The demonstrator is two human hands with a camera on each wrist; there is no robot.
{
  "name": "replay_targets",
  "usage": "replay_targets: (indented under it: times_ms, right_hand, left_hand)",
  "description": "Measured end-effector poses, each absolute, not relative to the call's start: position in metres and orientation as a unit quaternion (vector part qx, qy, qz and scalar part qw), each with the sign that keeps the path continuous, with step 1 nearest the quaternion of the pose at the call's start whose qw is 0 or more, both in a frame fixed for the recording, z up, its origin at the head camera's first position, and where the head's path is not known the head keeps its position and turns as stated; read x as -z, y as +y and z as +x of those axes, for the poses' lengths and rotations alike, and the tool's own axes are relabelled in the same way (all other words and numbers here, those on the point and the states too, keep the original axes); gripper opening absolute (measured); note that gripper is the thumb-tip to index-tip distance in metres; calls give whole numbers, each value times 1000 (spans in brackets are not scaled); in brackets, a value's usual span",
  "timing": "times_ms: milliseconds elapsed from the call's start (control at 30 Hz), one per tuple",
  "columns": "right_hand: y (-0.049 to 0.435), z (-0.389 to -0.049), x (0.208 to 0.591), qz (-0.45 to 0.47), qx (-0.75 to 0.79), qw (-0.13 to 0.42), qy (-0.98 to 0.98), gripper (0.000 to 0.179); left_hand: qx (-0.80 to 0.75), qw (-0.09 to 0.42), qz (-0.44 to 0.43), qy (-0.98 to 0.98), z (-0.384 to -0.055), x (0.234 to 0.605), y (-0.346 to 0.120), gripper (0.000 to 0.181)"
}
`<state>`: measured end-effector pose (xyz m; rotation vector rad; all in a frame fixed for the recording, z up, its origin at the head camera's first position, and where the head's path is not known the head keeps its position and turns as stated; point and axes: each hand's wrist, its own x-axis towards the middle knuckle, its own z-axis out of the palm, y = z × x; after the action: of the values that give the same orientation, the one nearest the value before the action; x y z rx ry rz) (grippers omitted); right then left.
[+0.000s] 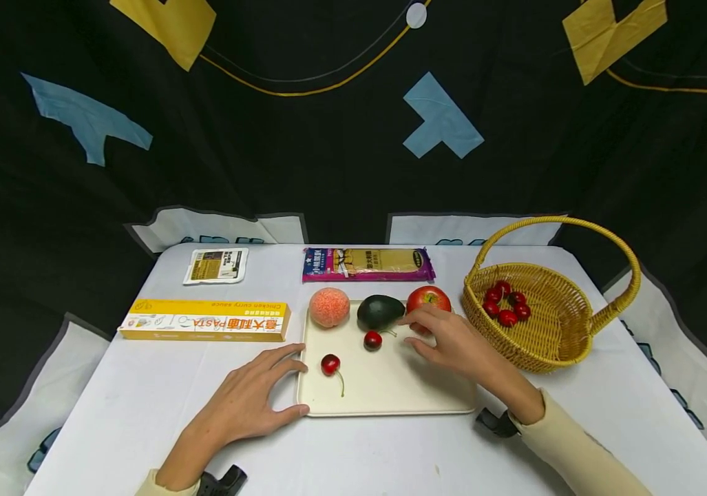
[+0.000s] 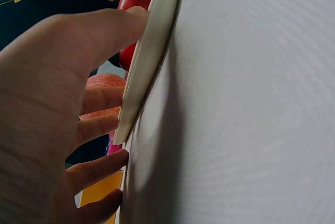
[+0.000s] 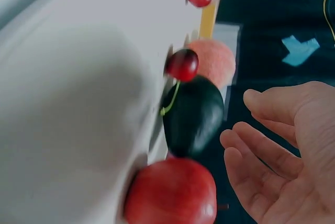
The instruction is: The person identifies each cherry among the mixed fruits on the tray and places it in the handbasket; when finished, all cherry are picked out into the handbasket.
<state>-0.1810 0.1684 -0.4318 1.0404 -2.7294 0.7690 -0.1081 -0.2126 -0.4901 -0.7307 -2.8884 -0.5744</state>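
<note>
A cream tray point(image 1: 390, 393) lies mid-table. Along its far edge sit a peach point(image 1: 329, 306), a dark avocado point(image 1: 381, 311) and a red apple point(image 1: 429, 299). Two cherries point(image 1: 372, 339) point(image 1: 330, 364) lie nearer on the tray. My left hand point(image 1: 266, 393) rests on the table against the tray's left edge, fingers straight, thumb at the front corner point(image 2: 149, 51). My right hand point(image 1: 420, 335) hovers over the tray just in front of the apple. Its fingers reach toward the avocado point(image 3: 192, 116) and the nearer cherry point(image 3: 181, 65), relaxed and holding nothing.
A wicker basket point(image 1: 566, 337) with several cherries point(image 1: 504, 303) stands right of the tray. A yellow pasta box point(image 1: 204, 320) lies to the left. A purple noodle packet point(image 1: 368, 264) and a white sachet point(image 1: 217, 265) lie at the back. Black cloth surrounds the white table point(image 1: 142, 399).
</note>
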Motion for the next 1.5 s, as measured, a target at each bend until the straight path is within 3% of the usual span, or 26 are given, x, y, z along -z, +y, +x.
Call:
replay_targets:
  times_ms: [800,1500]
  right_hand:
    - [128,-181,449,392,-214,-4,-895,32]
    - [125,-178,459,384,-205,-7,-900,29]
  left_hand:
    - [190,55,-244,-949,-109,492,-213,53]
    - [185,50,-242,-951,-109,492,-213,52]
